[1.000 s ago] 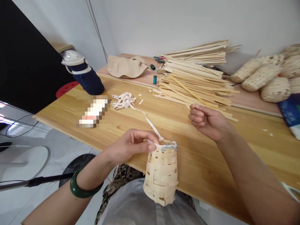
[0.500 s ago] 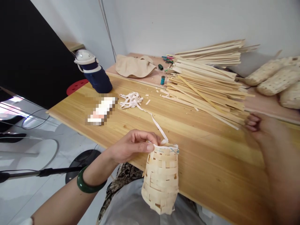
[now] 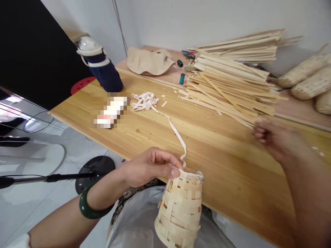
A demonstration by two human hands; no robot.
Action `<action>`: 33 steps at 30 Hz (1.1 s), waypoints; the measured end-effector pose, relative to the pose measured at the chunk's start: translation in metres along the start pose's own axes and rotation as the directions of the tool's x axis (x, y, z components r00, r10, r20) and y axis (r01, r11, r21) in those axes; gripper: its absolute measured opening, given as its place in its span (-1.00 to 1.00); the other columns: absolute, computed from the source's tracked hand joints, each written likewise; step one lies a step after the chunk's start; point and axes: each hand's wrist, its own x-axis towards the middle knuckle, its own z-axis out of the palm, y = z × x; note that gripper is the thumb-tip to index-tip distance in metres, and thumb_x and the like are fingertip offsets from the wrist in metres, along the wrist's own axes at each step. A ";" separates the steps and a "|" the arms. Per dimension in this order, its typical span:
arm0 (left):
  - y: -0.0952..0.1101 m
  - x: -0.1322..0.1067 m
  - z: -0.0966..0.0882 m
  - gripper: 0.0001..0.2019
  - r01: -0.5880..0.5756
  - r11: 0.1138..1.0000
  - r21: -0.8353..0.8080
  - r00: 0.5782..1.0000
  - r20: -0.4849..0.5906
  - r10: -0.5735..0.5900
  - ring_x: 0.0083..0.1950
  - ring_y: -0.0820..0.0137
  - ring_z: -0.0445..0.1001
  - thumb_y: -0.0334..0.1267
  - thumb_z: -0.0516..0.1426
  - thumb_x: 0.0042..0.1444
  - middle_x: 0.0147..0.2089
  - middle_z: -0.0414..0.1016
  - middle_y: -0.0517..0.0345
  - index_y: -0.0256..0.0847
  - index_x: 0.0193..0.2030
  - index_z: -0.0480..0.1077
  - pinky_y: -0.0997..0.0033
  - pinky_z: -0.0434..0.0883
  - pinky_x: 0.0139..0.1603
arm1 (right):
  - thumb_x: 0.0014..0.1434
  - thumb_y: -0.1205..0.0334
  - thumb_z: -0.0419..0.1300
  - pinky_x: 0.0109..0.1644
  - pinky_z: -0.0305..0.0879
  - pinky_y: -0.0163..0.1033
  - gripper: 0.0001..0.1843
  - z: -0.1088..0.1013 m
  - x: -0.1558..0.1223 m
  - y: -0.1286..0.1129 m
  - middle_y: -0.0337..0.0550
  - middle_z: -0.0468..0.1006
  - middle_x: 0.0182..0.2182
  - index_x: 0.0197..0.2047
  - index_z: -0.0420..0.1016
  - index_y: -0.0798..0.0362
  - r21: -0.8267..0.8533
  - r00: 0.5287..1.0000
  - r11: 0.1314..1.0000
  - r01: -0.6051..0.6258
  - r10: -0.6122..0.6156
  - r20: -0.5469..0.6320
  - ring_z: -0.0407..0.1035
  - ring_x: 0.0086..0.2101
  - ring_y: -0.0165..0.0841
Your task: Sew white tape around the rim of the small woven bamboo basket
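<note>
My left hand (image 3: 152, 168) pinches the rim of a small woven basket (image 3: 181, 210) made of pale wood strips, thumb outside and fingers over the inside. A white fabric tape (image 3: 176, 131) runs along this rim and trails over the table to a loose heap of tape (image 3: 144, 101). Bluish stitches show at the right of the rim. Away to the right, my right hand (image 3: 269, 136) is raised with its fingers closed, slightly blurred. Whatever its fingers hold is too small to make out.
A blurred-out bright object (image 3: 112, 112) lies on the wooden table (image 3: 219, 155), near a navy bottle (image 3: 106, 70). Behind are a beige cloth (image 3: 150, 62), a teal thread spool (image 3: 182, 79), bundled wood strips (image 3: 230, 93) and finished woven pieces (image 3: 307, 74) at right.
My right hand has come leftward, nearer the basket, still closed. My left hand keeps its pinch on the rim, and the basket sits a little lower in view. The camera has tilted slightly.
</note>
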 end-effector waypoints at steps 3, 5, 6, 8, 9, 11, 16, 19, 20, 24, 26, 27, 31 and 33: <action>0.000 -0.006 0.009 -0.82 0.057 0.997 0.060 0.998 -0.024 -0.055 -0.30 0.43 0.43 -0.16 0.36 0.01 -0.35 0.53 0.13 -0.24 -0.37 0.58 0.44 0.39 -0.22 | 0.24 -0.01 0.16 -0.56 0.12 -0.28 -0.74 0.038 -0.035 -0.038 -0.31 0.28 -0.62 -0.33 0.40 0.00 0.166 0.973 0.975 -0.145 0.111 0.202 0.24 -0.60 -0.47; 0.000 -0.009 0.013 -0.84 0.078 0.993 0.089 0.997 -0.034 -0.075 -0.32 0.44 0.44 -0.18 0.35 0.03 -0.36 0.55 0.14 -0.24 -0.36 0.58 0.47 0.40 -0.24 | 0.21 0.02 0.22 -0.57 0.06 -0.33 -0.76 0.059 -0.060 -0.061 -0.32 0.31 -0.60 -0.27 0.45 0.03 0.288 0.869 0.896 -0.337 0.179 0.461 0.15 -0.61 -0.50; -0.001 -0.011 0.015 -0.85 0.090 0.991 0.101 0.996 -0.036 -0.087 -0.33 0.45 0.45 -0.19 0.34 0.04 -0.36 0.55 0.16 -0.24 -0.35 0.58 0.49 0.40 -0.26 | 0.21 0.02 0.23 -0.56 0.06 -0.35 -0.76 0.066 -0.071 -0.072 -0.31 0.34 -0.57 -0.27 0.47 0.04 0.283 0.831 0.886 -0.368 0.176 0.527 0.14 -0.59 -0.51; -0.003 -0.016 0.018 -0.87 0.118 0.984 0.130 0.993 -0.040 -0.113 -0.35 0.47 0.44 -0.22 0.33 0.05 -0.38 0.56 0.18 -0.23 -0.33 0.58 0.51 0.39 -0.29 | 0.23 0.05 0.21 -0.51 0.10 -0.36 -0.77 0.075 -0.091 -0.088 -0.27 0.39 -0.51 -0.28 0.48 0.04 0.261 0.771 0.885 -0.385 0.153 0.618 0.20 -0.53 -0.48; -0.005 -0.019 0.019 -0.88 0.130 0.982 0.139 0.991 -0.044 -0.125 -0.36 0.48 0.44 -0.23 0.32 0.05 -0.39 0.56 0.19 -0.23 -0.33 0.58 0.52 0.39 -0.30 | 0.24 0.05 0.19 -0.48 0.12 -0.36 -0.77 0.077 -0.098 -0.093 -0.25 0.40 -0.49 -0.28 0.49 0.04 0.242 0.753 0.890 -0.385 0.151 0.641 0.22 -0.50 -0.47; -0.010 -0.023 0.022 -0.89 0.148 0.979 0.140 0.989 -0.048 -0.142 -0.36 0.47 0.46 -0.25 0.32 0.06 -0.39 0.57 0.19 -0.24 -0.32 0.58 0.51 0.40 -0.28 | 0.25 0.06 0.18 -0.47 0.13 -0.37 -0.78 0.078 -0.110 -0.099 -0.25 0.39 -0.49 -0.27 0.51 0.03 0.190 0.723 0.899 -0.396 0.177 0.668 0.21 -0.48 -0.45; -0.019 -0.030 0.027 -0.90 0.147 0.983 0.108 0.989 -0.050 -0.143 -0.34 0.47 0.49 -0.25 0.32 0.05 -0.36 0.60 0.16 -0.24 -0.33 0.59 0.51 0.41 -0.28 | 0.25 0.09 0.16 -0.50 0.03 -0.36 -0.80 0.080 -0.125 -0.102 -0.31 0.24 -0.56 -0.31 0.52 0.01 0.080 0.705 0.910 -0.407 0.258 0.661 0.09 -0.52 -0.46; -0.023 -0.032 0.029 -0.92 0.148 0.983 0.108 0.988 -0.061 -0.142 -0.33 0.46 0.51 -0.28 0.31 0.06 -0.36 0.62 0.17 -0.22 -0.32 0.60 0.50 0.42 -0.27 | 0.25 0.10 0.13 -0.50 0.02 -0.35 -0.78 0.083 -0.130 -0.103 -0.31 0.25 -0.57 -0.33 0.51 0.01 0.069 0.706 0.912 -0.404 0.263 0.657 0.08 -0.53 -0.45; -0.025 -0.033 0.029 -0.93 0.145 0.984 0.106 0.989 -0.055 -0.140 -0.31 0.45 0.52 -0.29 0.30 0.08 -0.34 0.63 0.17 -0.22 -0.30 0.61 0.50 0.43 -0.25 | 0.25 0.09 0.13 -0.50 0.02 -0.35 -0.77 0.083 -0.131 -0.103 -0.30 0.26 -0.57 -0.33 0.51 0.01 0.063 0.703 0.915 -0.398 0.261 0.661 0.09 -0.53 -0.45; -0.026 -0.037 0.029 -0.83 0.110 0.992 0.061 0.994 -0.016 -0.109 -0.23 0.43 0.57 -0.35 0.28 0.12 -0.23 0.67 0.15 -0.15 -0.14 0.63 0.48 0.46 -0.17 | 0.26 0.11 0.11 -0.51 0.01 -0.35 -0.77 0.081 -0.134 -0.104 -0.31 0.30 -0.57 -0.35 0.49 0.01 0.022 0.691 0.924 -0.382 0.269 0.670 0.10 -0.53 -0.46; -0.025 -0.038 0.028 -0.78 0.090 0.995 0.047 0.996 -0.018 -0.089 -0.21 0.42 0.58 -0.37 0.27 0.13 -0.19 0.68 0.14 -0.13 -0.08 0.62 0.49 0.47 -0.17 | 0.25 0.13 0.11 -0.50 0.00 -0.35 -0.79 0.080 -0.135 -0.104 -0.33 0.26 -0.59 -0.36 0.48 0.01 0.006 0.685 0.922 -0.388 0.284 0.671 0.08 -0.54 -0.46; -0.024 -0.038 0.027 -0.79 0.079 0.996 0.048 0.997 -0.014 -0.079 -0.18 0.41 0.59 -0.37 0.26 0.14 -0.18 0.68 0.12 -0.13 -0.08 0.63 0.48 0.47 -0.15 | 0.24 0.12 0.11 -0.50 0.00 -0.35 -0.79 0.079 -0.135 -0.104 -0.33 0.26 -0.59 -0.36 0.47 0.01 0.003 0.681 0.918 -0.396 0.291 0.672 0.07 -0.54 -0.46; -0.020 -0.037 0.028 -0.82 0.070 0.996 0.059 0.997 0.009 -0.070 -0.05 0.36 0.57 -0.30 0.18 0.24 -0.16 0.69 0.09 -0.17 -0.17 0.65 0.45 0.45 -0.01 | 0.25 0.09 0.12 -0.47 0.03 -0.36 -0.78 0.081 -0.135 -0.102 -0.32 0.31 -0.55 -0.33 0.47 0.00 0.008 0.664 0.898 -0.439 0.319 0.676 0.12 -0.51 -0.46; -0.019 -0.035 0.030 -0.81 0.109 0.992 0.067 0.994 -0.026 -0.107 -0.12 0.40 0.56 -0.25 0.17 0.26 -0.22 0.68 0.13 -0.18 -0.22 0.65 0.48 0.44 -0.05 | 0.25 0.09 0.12 -0.47 0.04 -0.36 -0.79 0.082 -0.134 -0.101 -0.32 0.31 -0.55 -0.33 0.47 0.00 0.017 0.665 0.896 -0.444 0.317 0.676 0.12 -0.51 -0.46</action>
